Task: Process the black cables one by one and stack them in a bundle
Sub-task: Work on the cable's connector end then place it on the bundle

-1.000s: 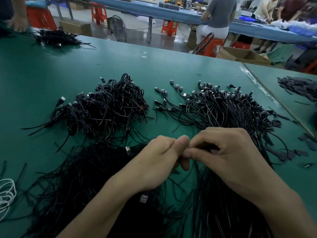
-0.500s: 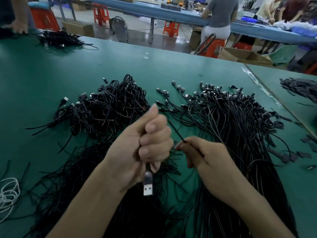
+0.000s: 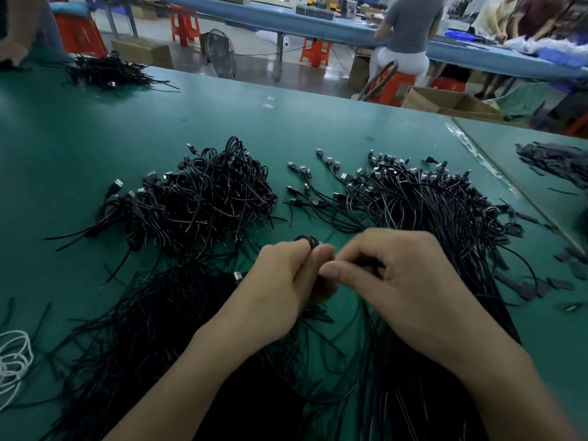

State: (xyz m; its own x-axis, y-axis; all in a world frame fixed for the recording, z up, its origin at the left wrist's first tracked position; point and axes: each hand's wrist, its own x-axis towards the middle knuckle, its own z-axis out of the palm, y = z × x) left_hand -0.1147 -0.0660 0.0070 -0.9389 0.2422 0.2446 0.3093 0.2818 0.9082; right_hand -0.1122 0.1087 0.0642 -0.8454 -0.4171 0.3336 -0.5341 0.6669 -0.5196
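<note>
My left hand (image 3: 280, 288) and my right hand (image 3: 397, 281) meet over the green table (image 3: 95, 128), both curled round one black cable (image 3: 310, 241) whose coiled loop shows above my left fingers. A heap of coiled black cables (image 3: 203, 198) lies behind my left hand. A spread of straight black cables with USB plugs (image 3: 413, 198) lies behind my right hand. More loose black cables (image 3: 152, 329) cover the table under my forearms.
White cord (image 3: 12, 361) lies at the left edge. Black strips (image 3: 560, 160) sit on the neighbouring table at right, with loose pieces (image 3: 534, 288) nearer. Another cable pile (image 3: 105, 71) lies far left by a person's hand. People sit at a blue bench behind.
My left hand had lifted the cable upright with its USB plug hanging below; now both hands are back together low over the table, with the cable wound into a small coil.
</note>
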